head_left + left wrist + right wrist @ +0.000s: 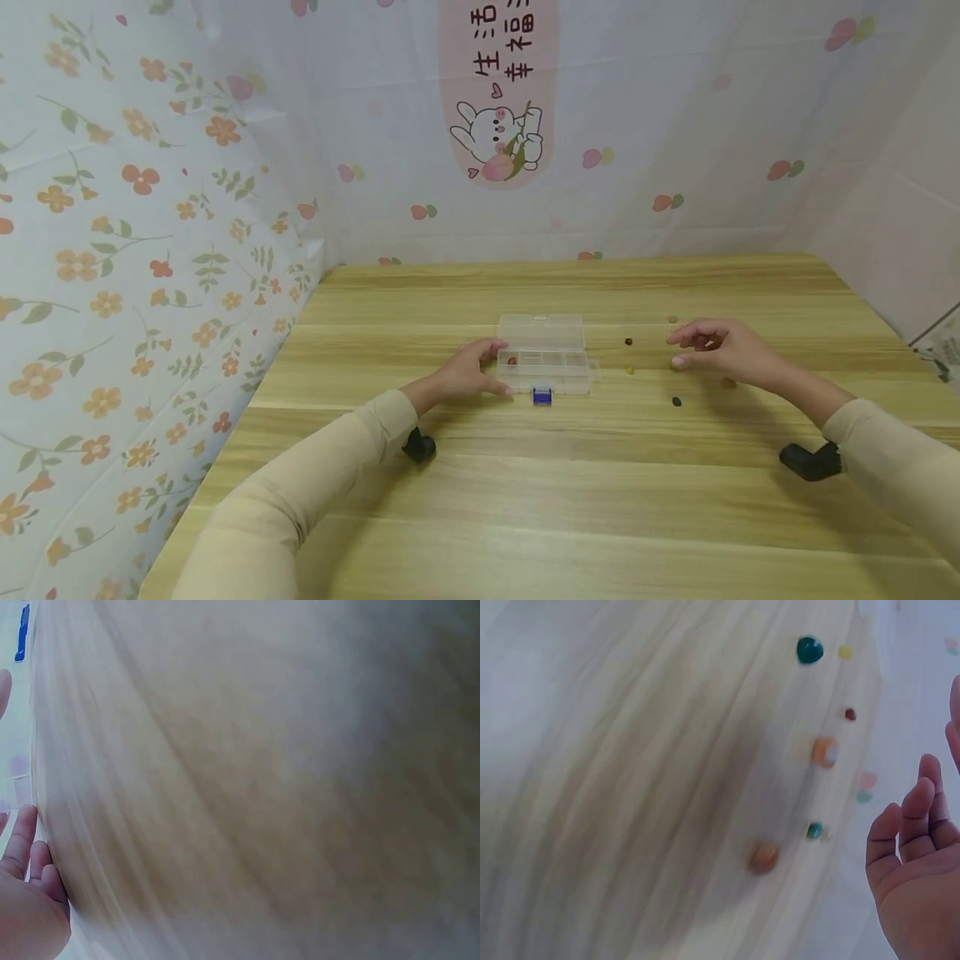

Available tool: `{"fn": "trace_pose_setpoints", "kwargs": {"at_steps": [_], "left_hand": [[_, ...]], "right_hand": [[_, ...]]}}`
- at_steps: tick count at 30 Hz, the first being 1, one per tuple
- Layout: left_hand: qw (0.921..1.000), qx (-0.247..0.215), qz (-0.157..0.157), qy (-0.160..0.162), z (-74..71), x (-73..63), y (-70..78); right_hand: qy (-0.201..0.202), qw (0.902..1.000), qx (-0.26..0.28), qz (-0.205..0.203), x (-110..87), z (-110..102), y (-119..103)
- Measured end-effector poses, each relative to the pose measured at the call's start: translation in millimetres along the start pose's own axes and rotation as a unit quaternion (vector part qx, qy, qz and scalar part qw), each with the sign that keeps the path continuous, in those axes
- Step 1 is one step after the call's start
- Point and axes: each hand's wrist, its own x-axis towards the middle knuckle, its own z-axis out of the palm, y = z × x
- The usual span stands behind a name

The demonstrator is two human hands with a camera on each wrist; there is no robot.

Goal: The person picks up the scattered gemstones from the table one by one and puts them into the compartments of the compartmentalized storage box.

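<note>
Because the right hand [727,350] hovers over the worktop [525,517] with fingers loosely bent, thumb and forefinger apart and nothing visible between them, it is the one nearer the loose stones. Left of its fingertips lie a dark red stone [628,342] and a yellow stone [630,370]; a pale stone [672,319] is on its far side, a dark green stone [677,402] on its near side, and an orange-brown stone [729,383] by its near edge. Farther left, well apart from it, sits the clear compartment box [566,383], long axis running left to right, lid [540,332] opened away from the person. The left hand [465,371] grips the box's left end between thumb and fingers; just right of those fingers, a reddish stone [512,361] occupies an end compartment.
</note>
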Motion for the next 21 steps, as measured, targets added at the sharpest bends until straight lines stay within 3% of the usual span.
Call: {"fn": "trace_pose_setpoints", "kwargs": {"at_steps": [5, 13, 21], "left_hand": [[1.0, 0.003, -0.002, 0.001, -0.1, -0.4, 0.4], [1.0, 0.005, -0.001, 0.0, 0.0, 0.1, -0.7], [1.0, 0.005, -0.002, -0.001, -0.7, 0.0, -1.0]], "right_hand": [[0.001, 0.9999, -0.007, 0.012, -9.6, -9, 15], [-0.001, 0.9999, -0.014, -0.003, -18.9, -16, 36], [-0.025, 0.9982, -0.048, 0.026, -29.5, -31, 50]]}}
